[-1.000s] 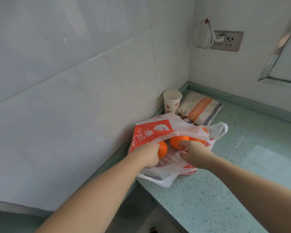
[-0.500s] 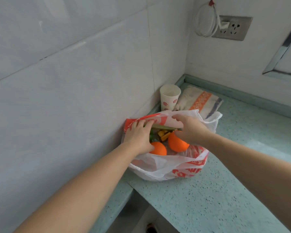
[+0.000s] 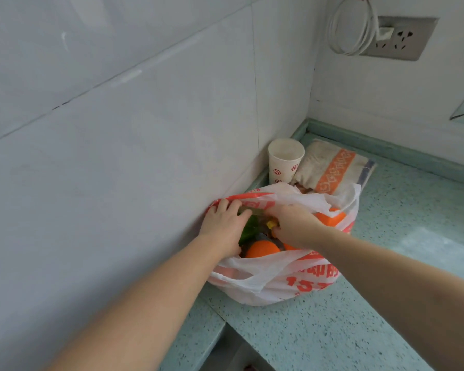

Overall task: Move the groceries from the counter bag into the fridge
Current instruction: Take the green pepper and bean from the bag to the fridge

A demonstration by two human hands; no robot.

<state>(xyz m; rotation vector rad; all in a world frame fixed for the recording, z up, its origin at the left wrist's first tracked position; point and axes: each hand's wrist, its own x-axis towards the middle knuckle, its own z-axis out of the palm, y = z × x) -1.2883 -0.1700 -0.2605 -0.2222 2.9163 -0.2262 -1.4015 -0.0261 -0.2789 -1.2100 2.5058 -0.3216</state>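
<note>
A white plastic bag (image 3: 268,279) with red print sits open on the green speckled counter (image 3: 346,322), against the tiled wall. Inside I see oranges (image 3: 261,249), something green (image 3: 248,230) and small yellow pieces. Another orange (image 3: 330,218) shows through the bag's right side. My left hand (image 3: 221,227) rests on the bag's left rim, fingers hooked over its red edge. My right hand (image 3: 292,223) reaches into the opening, its fingertips hidden among the contents. The fridge is not in view.
A paper cup (image 3: 284,163) stands in the corner behind the bag, next to a folded towel (image 3: 332,168) with an orange stripe. A wall socket (image 3: 402,38) with a coiled white cable hangs above. The counter's front edge drops off below the bag.
Both hands have left the oranges and pulled the bag's mouth open. The right hand has gone deeper inside. The camera has come closer to the bag.
</note>
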